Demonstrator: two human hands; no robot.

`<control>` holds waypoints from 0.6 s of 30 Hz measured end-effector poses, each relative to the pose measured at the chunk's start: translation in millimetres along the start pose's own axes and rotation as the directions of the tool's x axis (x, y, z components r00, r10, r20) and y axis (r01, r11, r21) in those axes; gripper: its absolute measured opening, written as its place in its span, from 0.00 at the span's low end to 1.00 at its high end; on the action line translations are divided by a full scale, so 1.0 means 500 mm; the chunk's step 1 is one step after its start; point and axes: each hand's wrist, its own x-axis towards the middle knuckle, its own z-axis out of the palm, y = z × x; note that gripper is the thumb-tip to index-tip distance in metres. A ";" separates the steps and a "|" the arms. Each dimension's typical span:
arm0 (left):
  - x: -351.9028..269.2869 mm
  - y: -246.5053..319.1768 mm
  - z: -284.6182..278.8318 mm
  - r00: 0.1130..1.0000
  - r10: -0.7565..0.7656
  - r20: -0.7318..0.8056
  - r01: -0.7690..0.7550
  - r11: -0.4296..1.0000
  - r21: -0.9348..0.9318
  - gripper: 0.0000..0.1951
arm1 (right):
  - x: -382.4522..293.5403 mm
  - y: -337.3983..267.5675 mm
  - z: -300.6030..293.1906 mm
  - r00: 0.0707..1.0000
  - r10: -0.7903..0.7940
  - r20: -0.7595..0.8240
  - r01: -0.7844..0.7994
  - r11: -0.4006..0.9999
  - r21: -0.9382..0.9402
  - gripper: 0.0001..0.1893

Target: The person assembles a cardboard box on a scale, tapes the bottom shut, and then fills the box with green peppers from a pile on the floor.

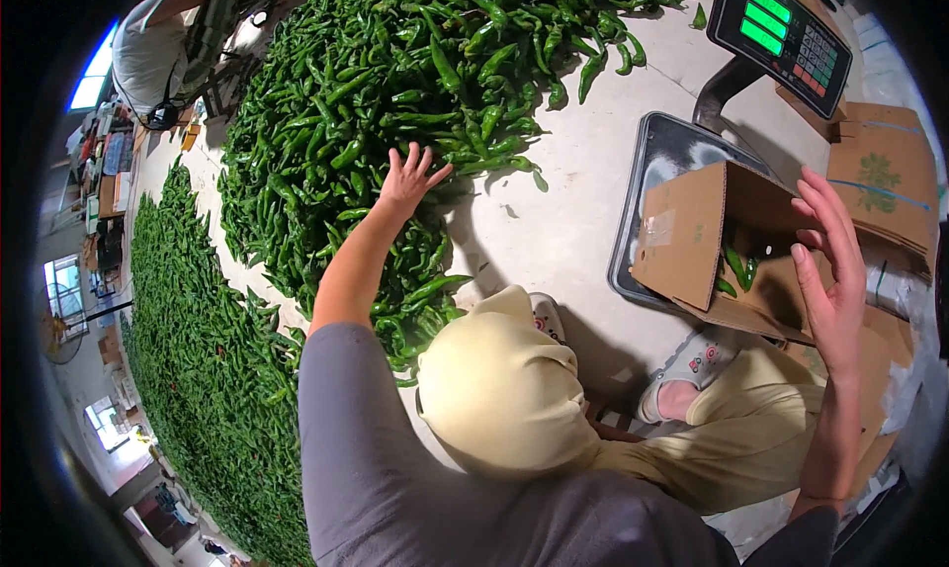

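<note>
My left hand point(412, 178) reaches over the near edge of a large heap of green chili peppers point(356, 107), fingers spread and nothing held. At the right, my right hand point(834, 270) is raised beside an open cardboard box point(678, 233), its fingers apart and holding nothing. The box stands on the platform of a digital scale point(626, 270), tilted, with its opening towards my right side. A few green peppers point(735, 269) lie inside it; part of its inside is hidden by my right hand. The scale's display point(778, 40) is lit green.
Flattened cardboard boxes point(882, 189) are stacked at the right, by plastic wrapping point(890, 55). A second long pepper heap point(207, 374) covers the floor at the left. Another person point(152, 52) is at the upper left. My shoes point(689, 367) are near the scale.
</note>
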 end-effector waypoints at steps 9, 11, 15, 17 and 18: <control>0.026 0.012 0.023 0.997 -0.037 0.060 0.031 0.994 0.101 0.39 | 0.018 -0.010 0.020 1.000 -0.021 0.019 0.022 1.000 -0.020 0.25; 0.005 0.011 0.018 0.999 -0.039 -0.009 0.040 0.996 0.083 0.39 | 0.017 -0.009 0.023 1.000 -0.019 0.022 0.020 1.000 -0.020 0.24; -0.049 -0.026 -0.098 0.987 -0.070 -0.144 0.030 0.965 -0.261 0.45 | 0.006 -0.011 0.015 1.000 -0.025 0.009 0.025 1.000 0.006 0.24; -0.091 -0.053 -0.180 0.965 -0.208 -0.160 0.105 0.864 -0.492 0.44 | 0.002 -0.020 0.010 0.999 -0.036 0.004 0.036 0.998 0.058 0.23; -0.115 -0.066 -0.218 0.932 -0.317 -0.175 0.145 0.770 -0.621 0.43 | -0.002 -0.025 0.009 0.999 -0.041 0.011 0.040 0.994 0.098 0.23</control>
